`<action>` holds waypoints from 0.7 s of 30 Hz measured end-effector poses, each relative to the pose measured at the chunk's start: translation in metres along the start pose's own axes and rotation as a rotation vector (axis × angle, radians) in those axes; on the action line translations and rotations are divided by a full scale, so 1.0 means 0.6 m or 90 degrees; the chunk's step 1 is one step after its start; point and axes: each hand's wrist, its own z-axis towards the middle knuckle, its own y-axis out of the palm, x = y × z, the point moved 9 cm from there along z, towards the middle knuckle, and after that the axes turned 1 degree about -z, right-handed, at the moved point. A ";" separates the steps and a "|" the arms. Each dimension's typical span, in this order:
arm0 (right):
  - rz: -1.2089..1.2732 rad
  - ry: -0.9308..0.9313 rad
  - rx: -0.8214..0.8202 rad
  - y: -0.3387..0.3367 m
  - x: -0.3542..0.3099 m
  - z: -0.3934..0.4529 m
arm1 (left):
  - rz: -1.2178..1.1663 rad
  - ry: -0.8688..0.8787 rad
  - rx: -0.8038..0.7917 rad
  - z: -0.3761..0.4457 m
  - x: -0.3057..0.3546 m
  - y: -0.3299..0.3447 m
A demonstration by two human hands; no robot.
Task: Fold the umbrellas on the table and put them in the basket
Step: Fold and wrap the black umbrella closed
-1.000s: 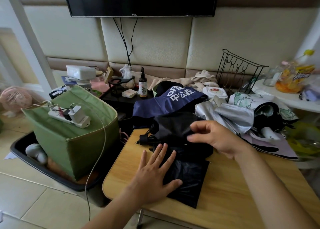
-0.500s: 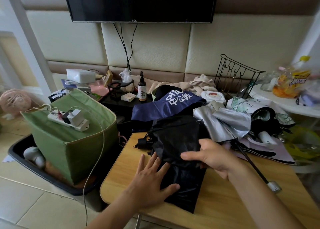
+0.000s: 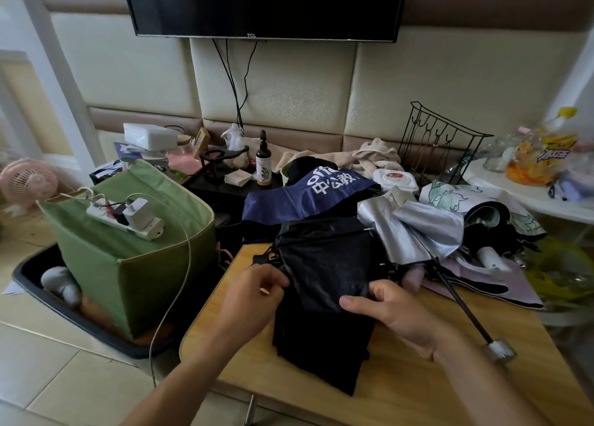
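A black umbrella (image 3: pixel 324 284) lies collapsed on the wooden table (image 3: pixel 401 374), its cloth partly folded. My left hand (image 3: pixel 250 300) pinches the cloth at its left edge. My right hand (image 3: pixel 395 310) grips the cloth at its right edge, thumb on top. Behind it lie a navy umbrella (image 3: pixel 305 194) with white lettering, a silver umbrella (image 3: pixel 414 229) with a long dark shaft ending in a silver handle (image 3: pixel 498 351), and a white printed umbrella (image 3: pixel 466 200). A green fabric basket (image 3: pixel 128 258) stands left of the table.
A white power strip (image 3: pixel 128 219) with a charger and cable lies on the green basket, which sits in a black tray (image 3: pixel 38 281). A spray bottle (image 3: pixel 263 162), a wire rack (image 3: pixel 440 139), towels and snack bags crowd the back. A pink fan (image 3: pixel 29 181) stands far left.
My left hand lifted off the flat cloth and now pinches the umbrella's left edge. My right hand slid down toward me and took hold of the right edge.
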 end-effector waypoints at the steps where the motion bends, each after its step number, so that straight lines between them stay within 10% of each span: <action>1: 0.013 -0.018 0.017 0.001 -0.004 0.001 | -0.009 -0.003 -0.021 -0.001 0.001 0.008; 13: 0.193 0.001 0.062 0.036 0.005 0.019 | -0.059 0.063 -0.028 -0.009 0.023 0.016; 21: 0.382 0.019 -0.016 0.055 0.003 0.026 | -0.360 -0.040 -0.131 -0.026 0.034 0.033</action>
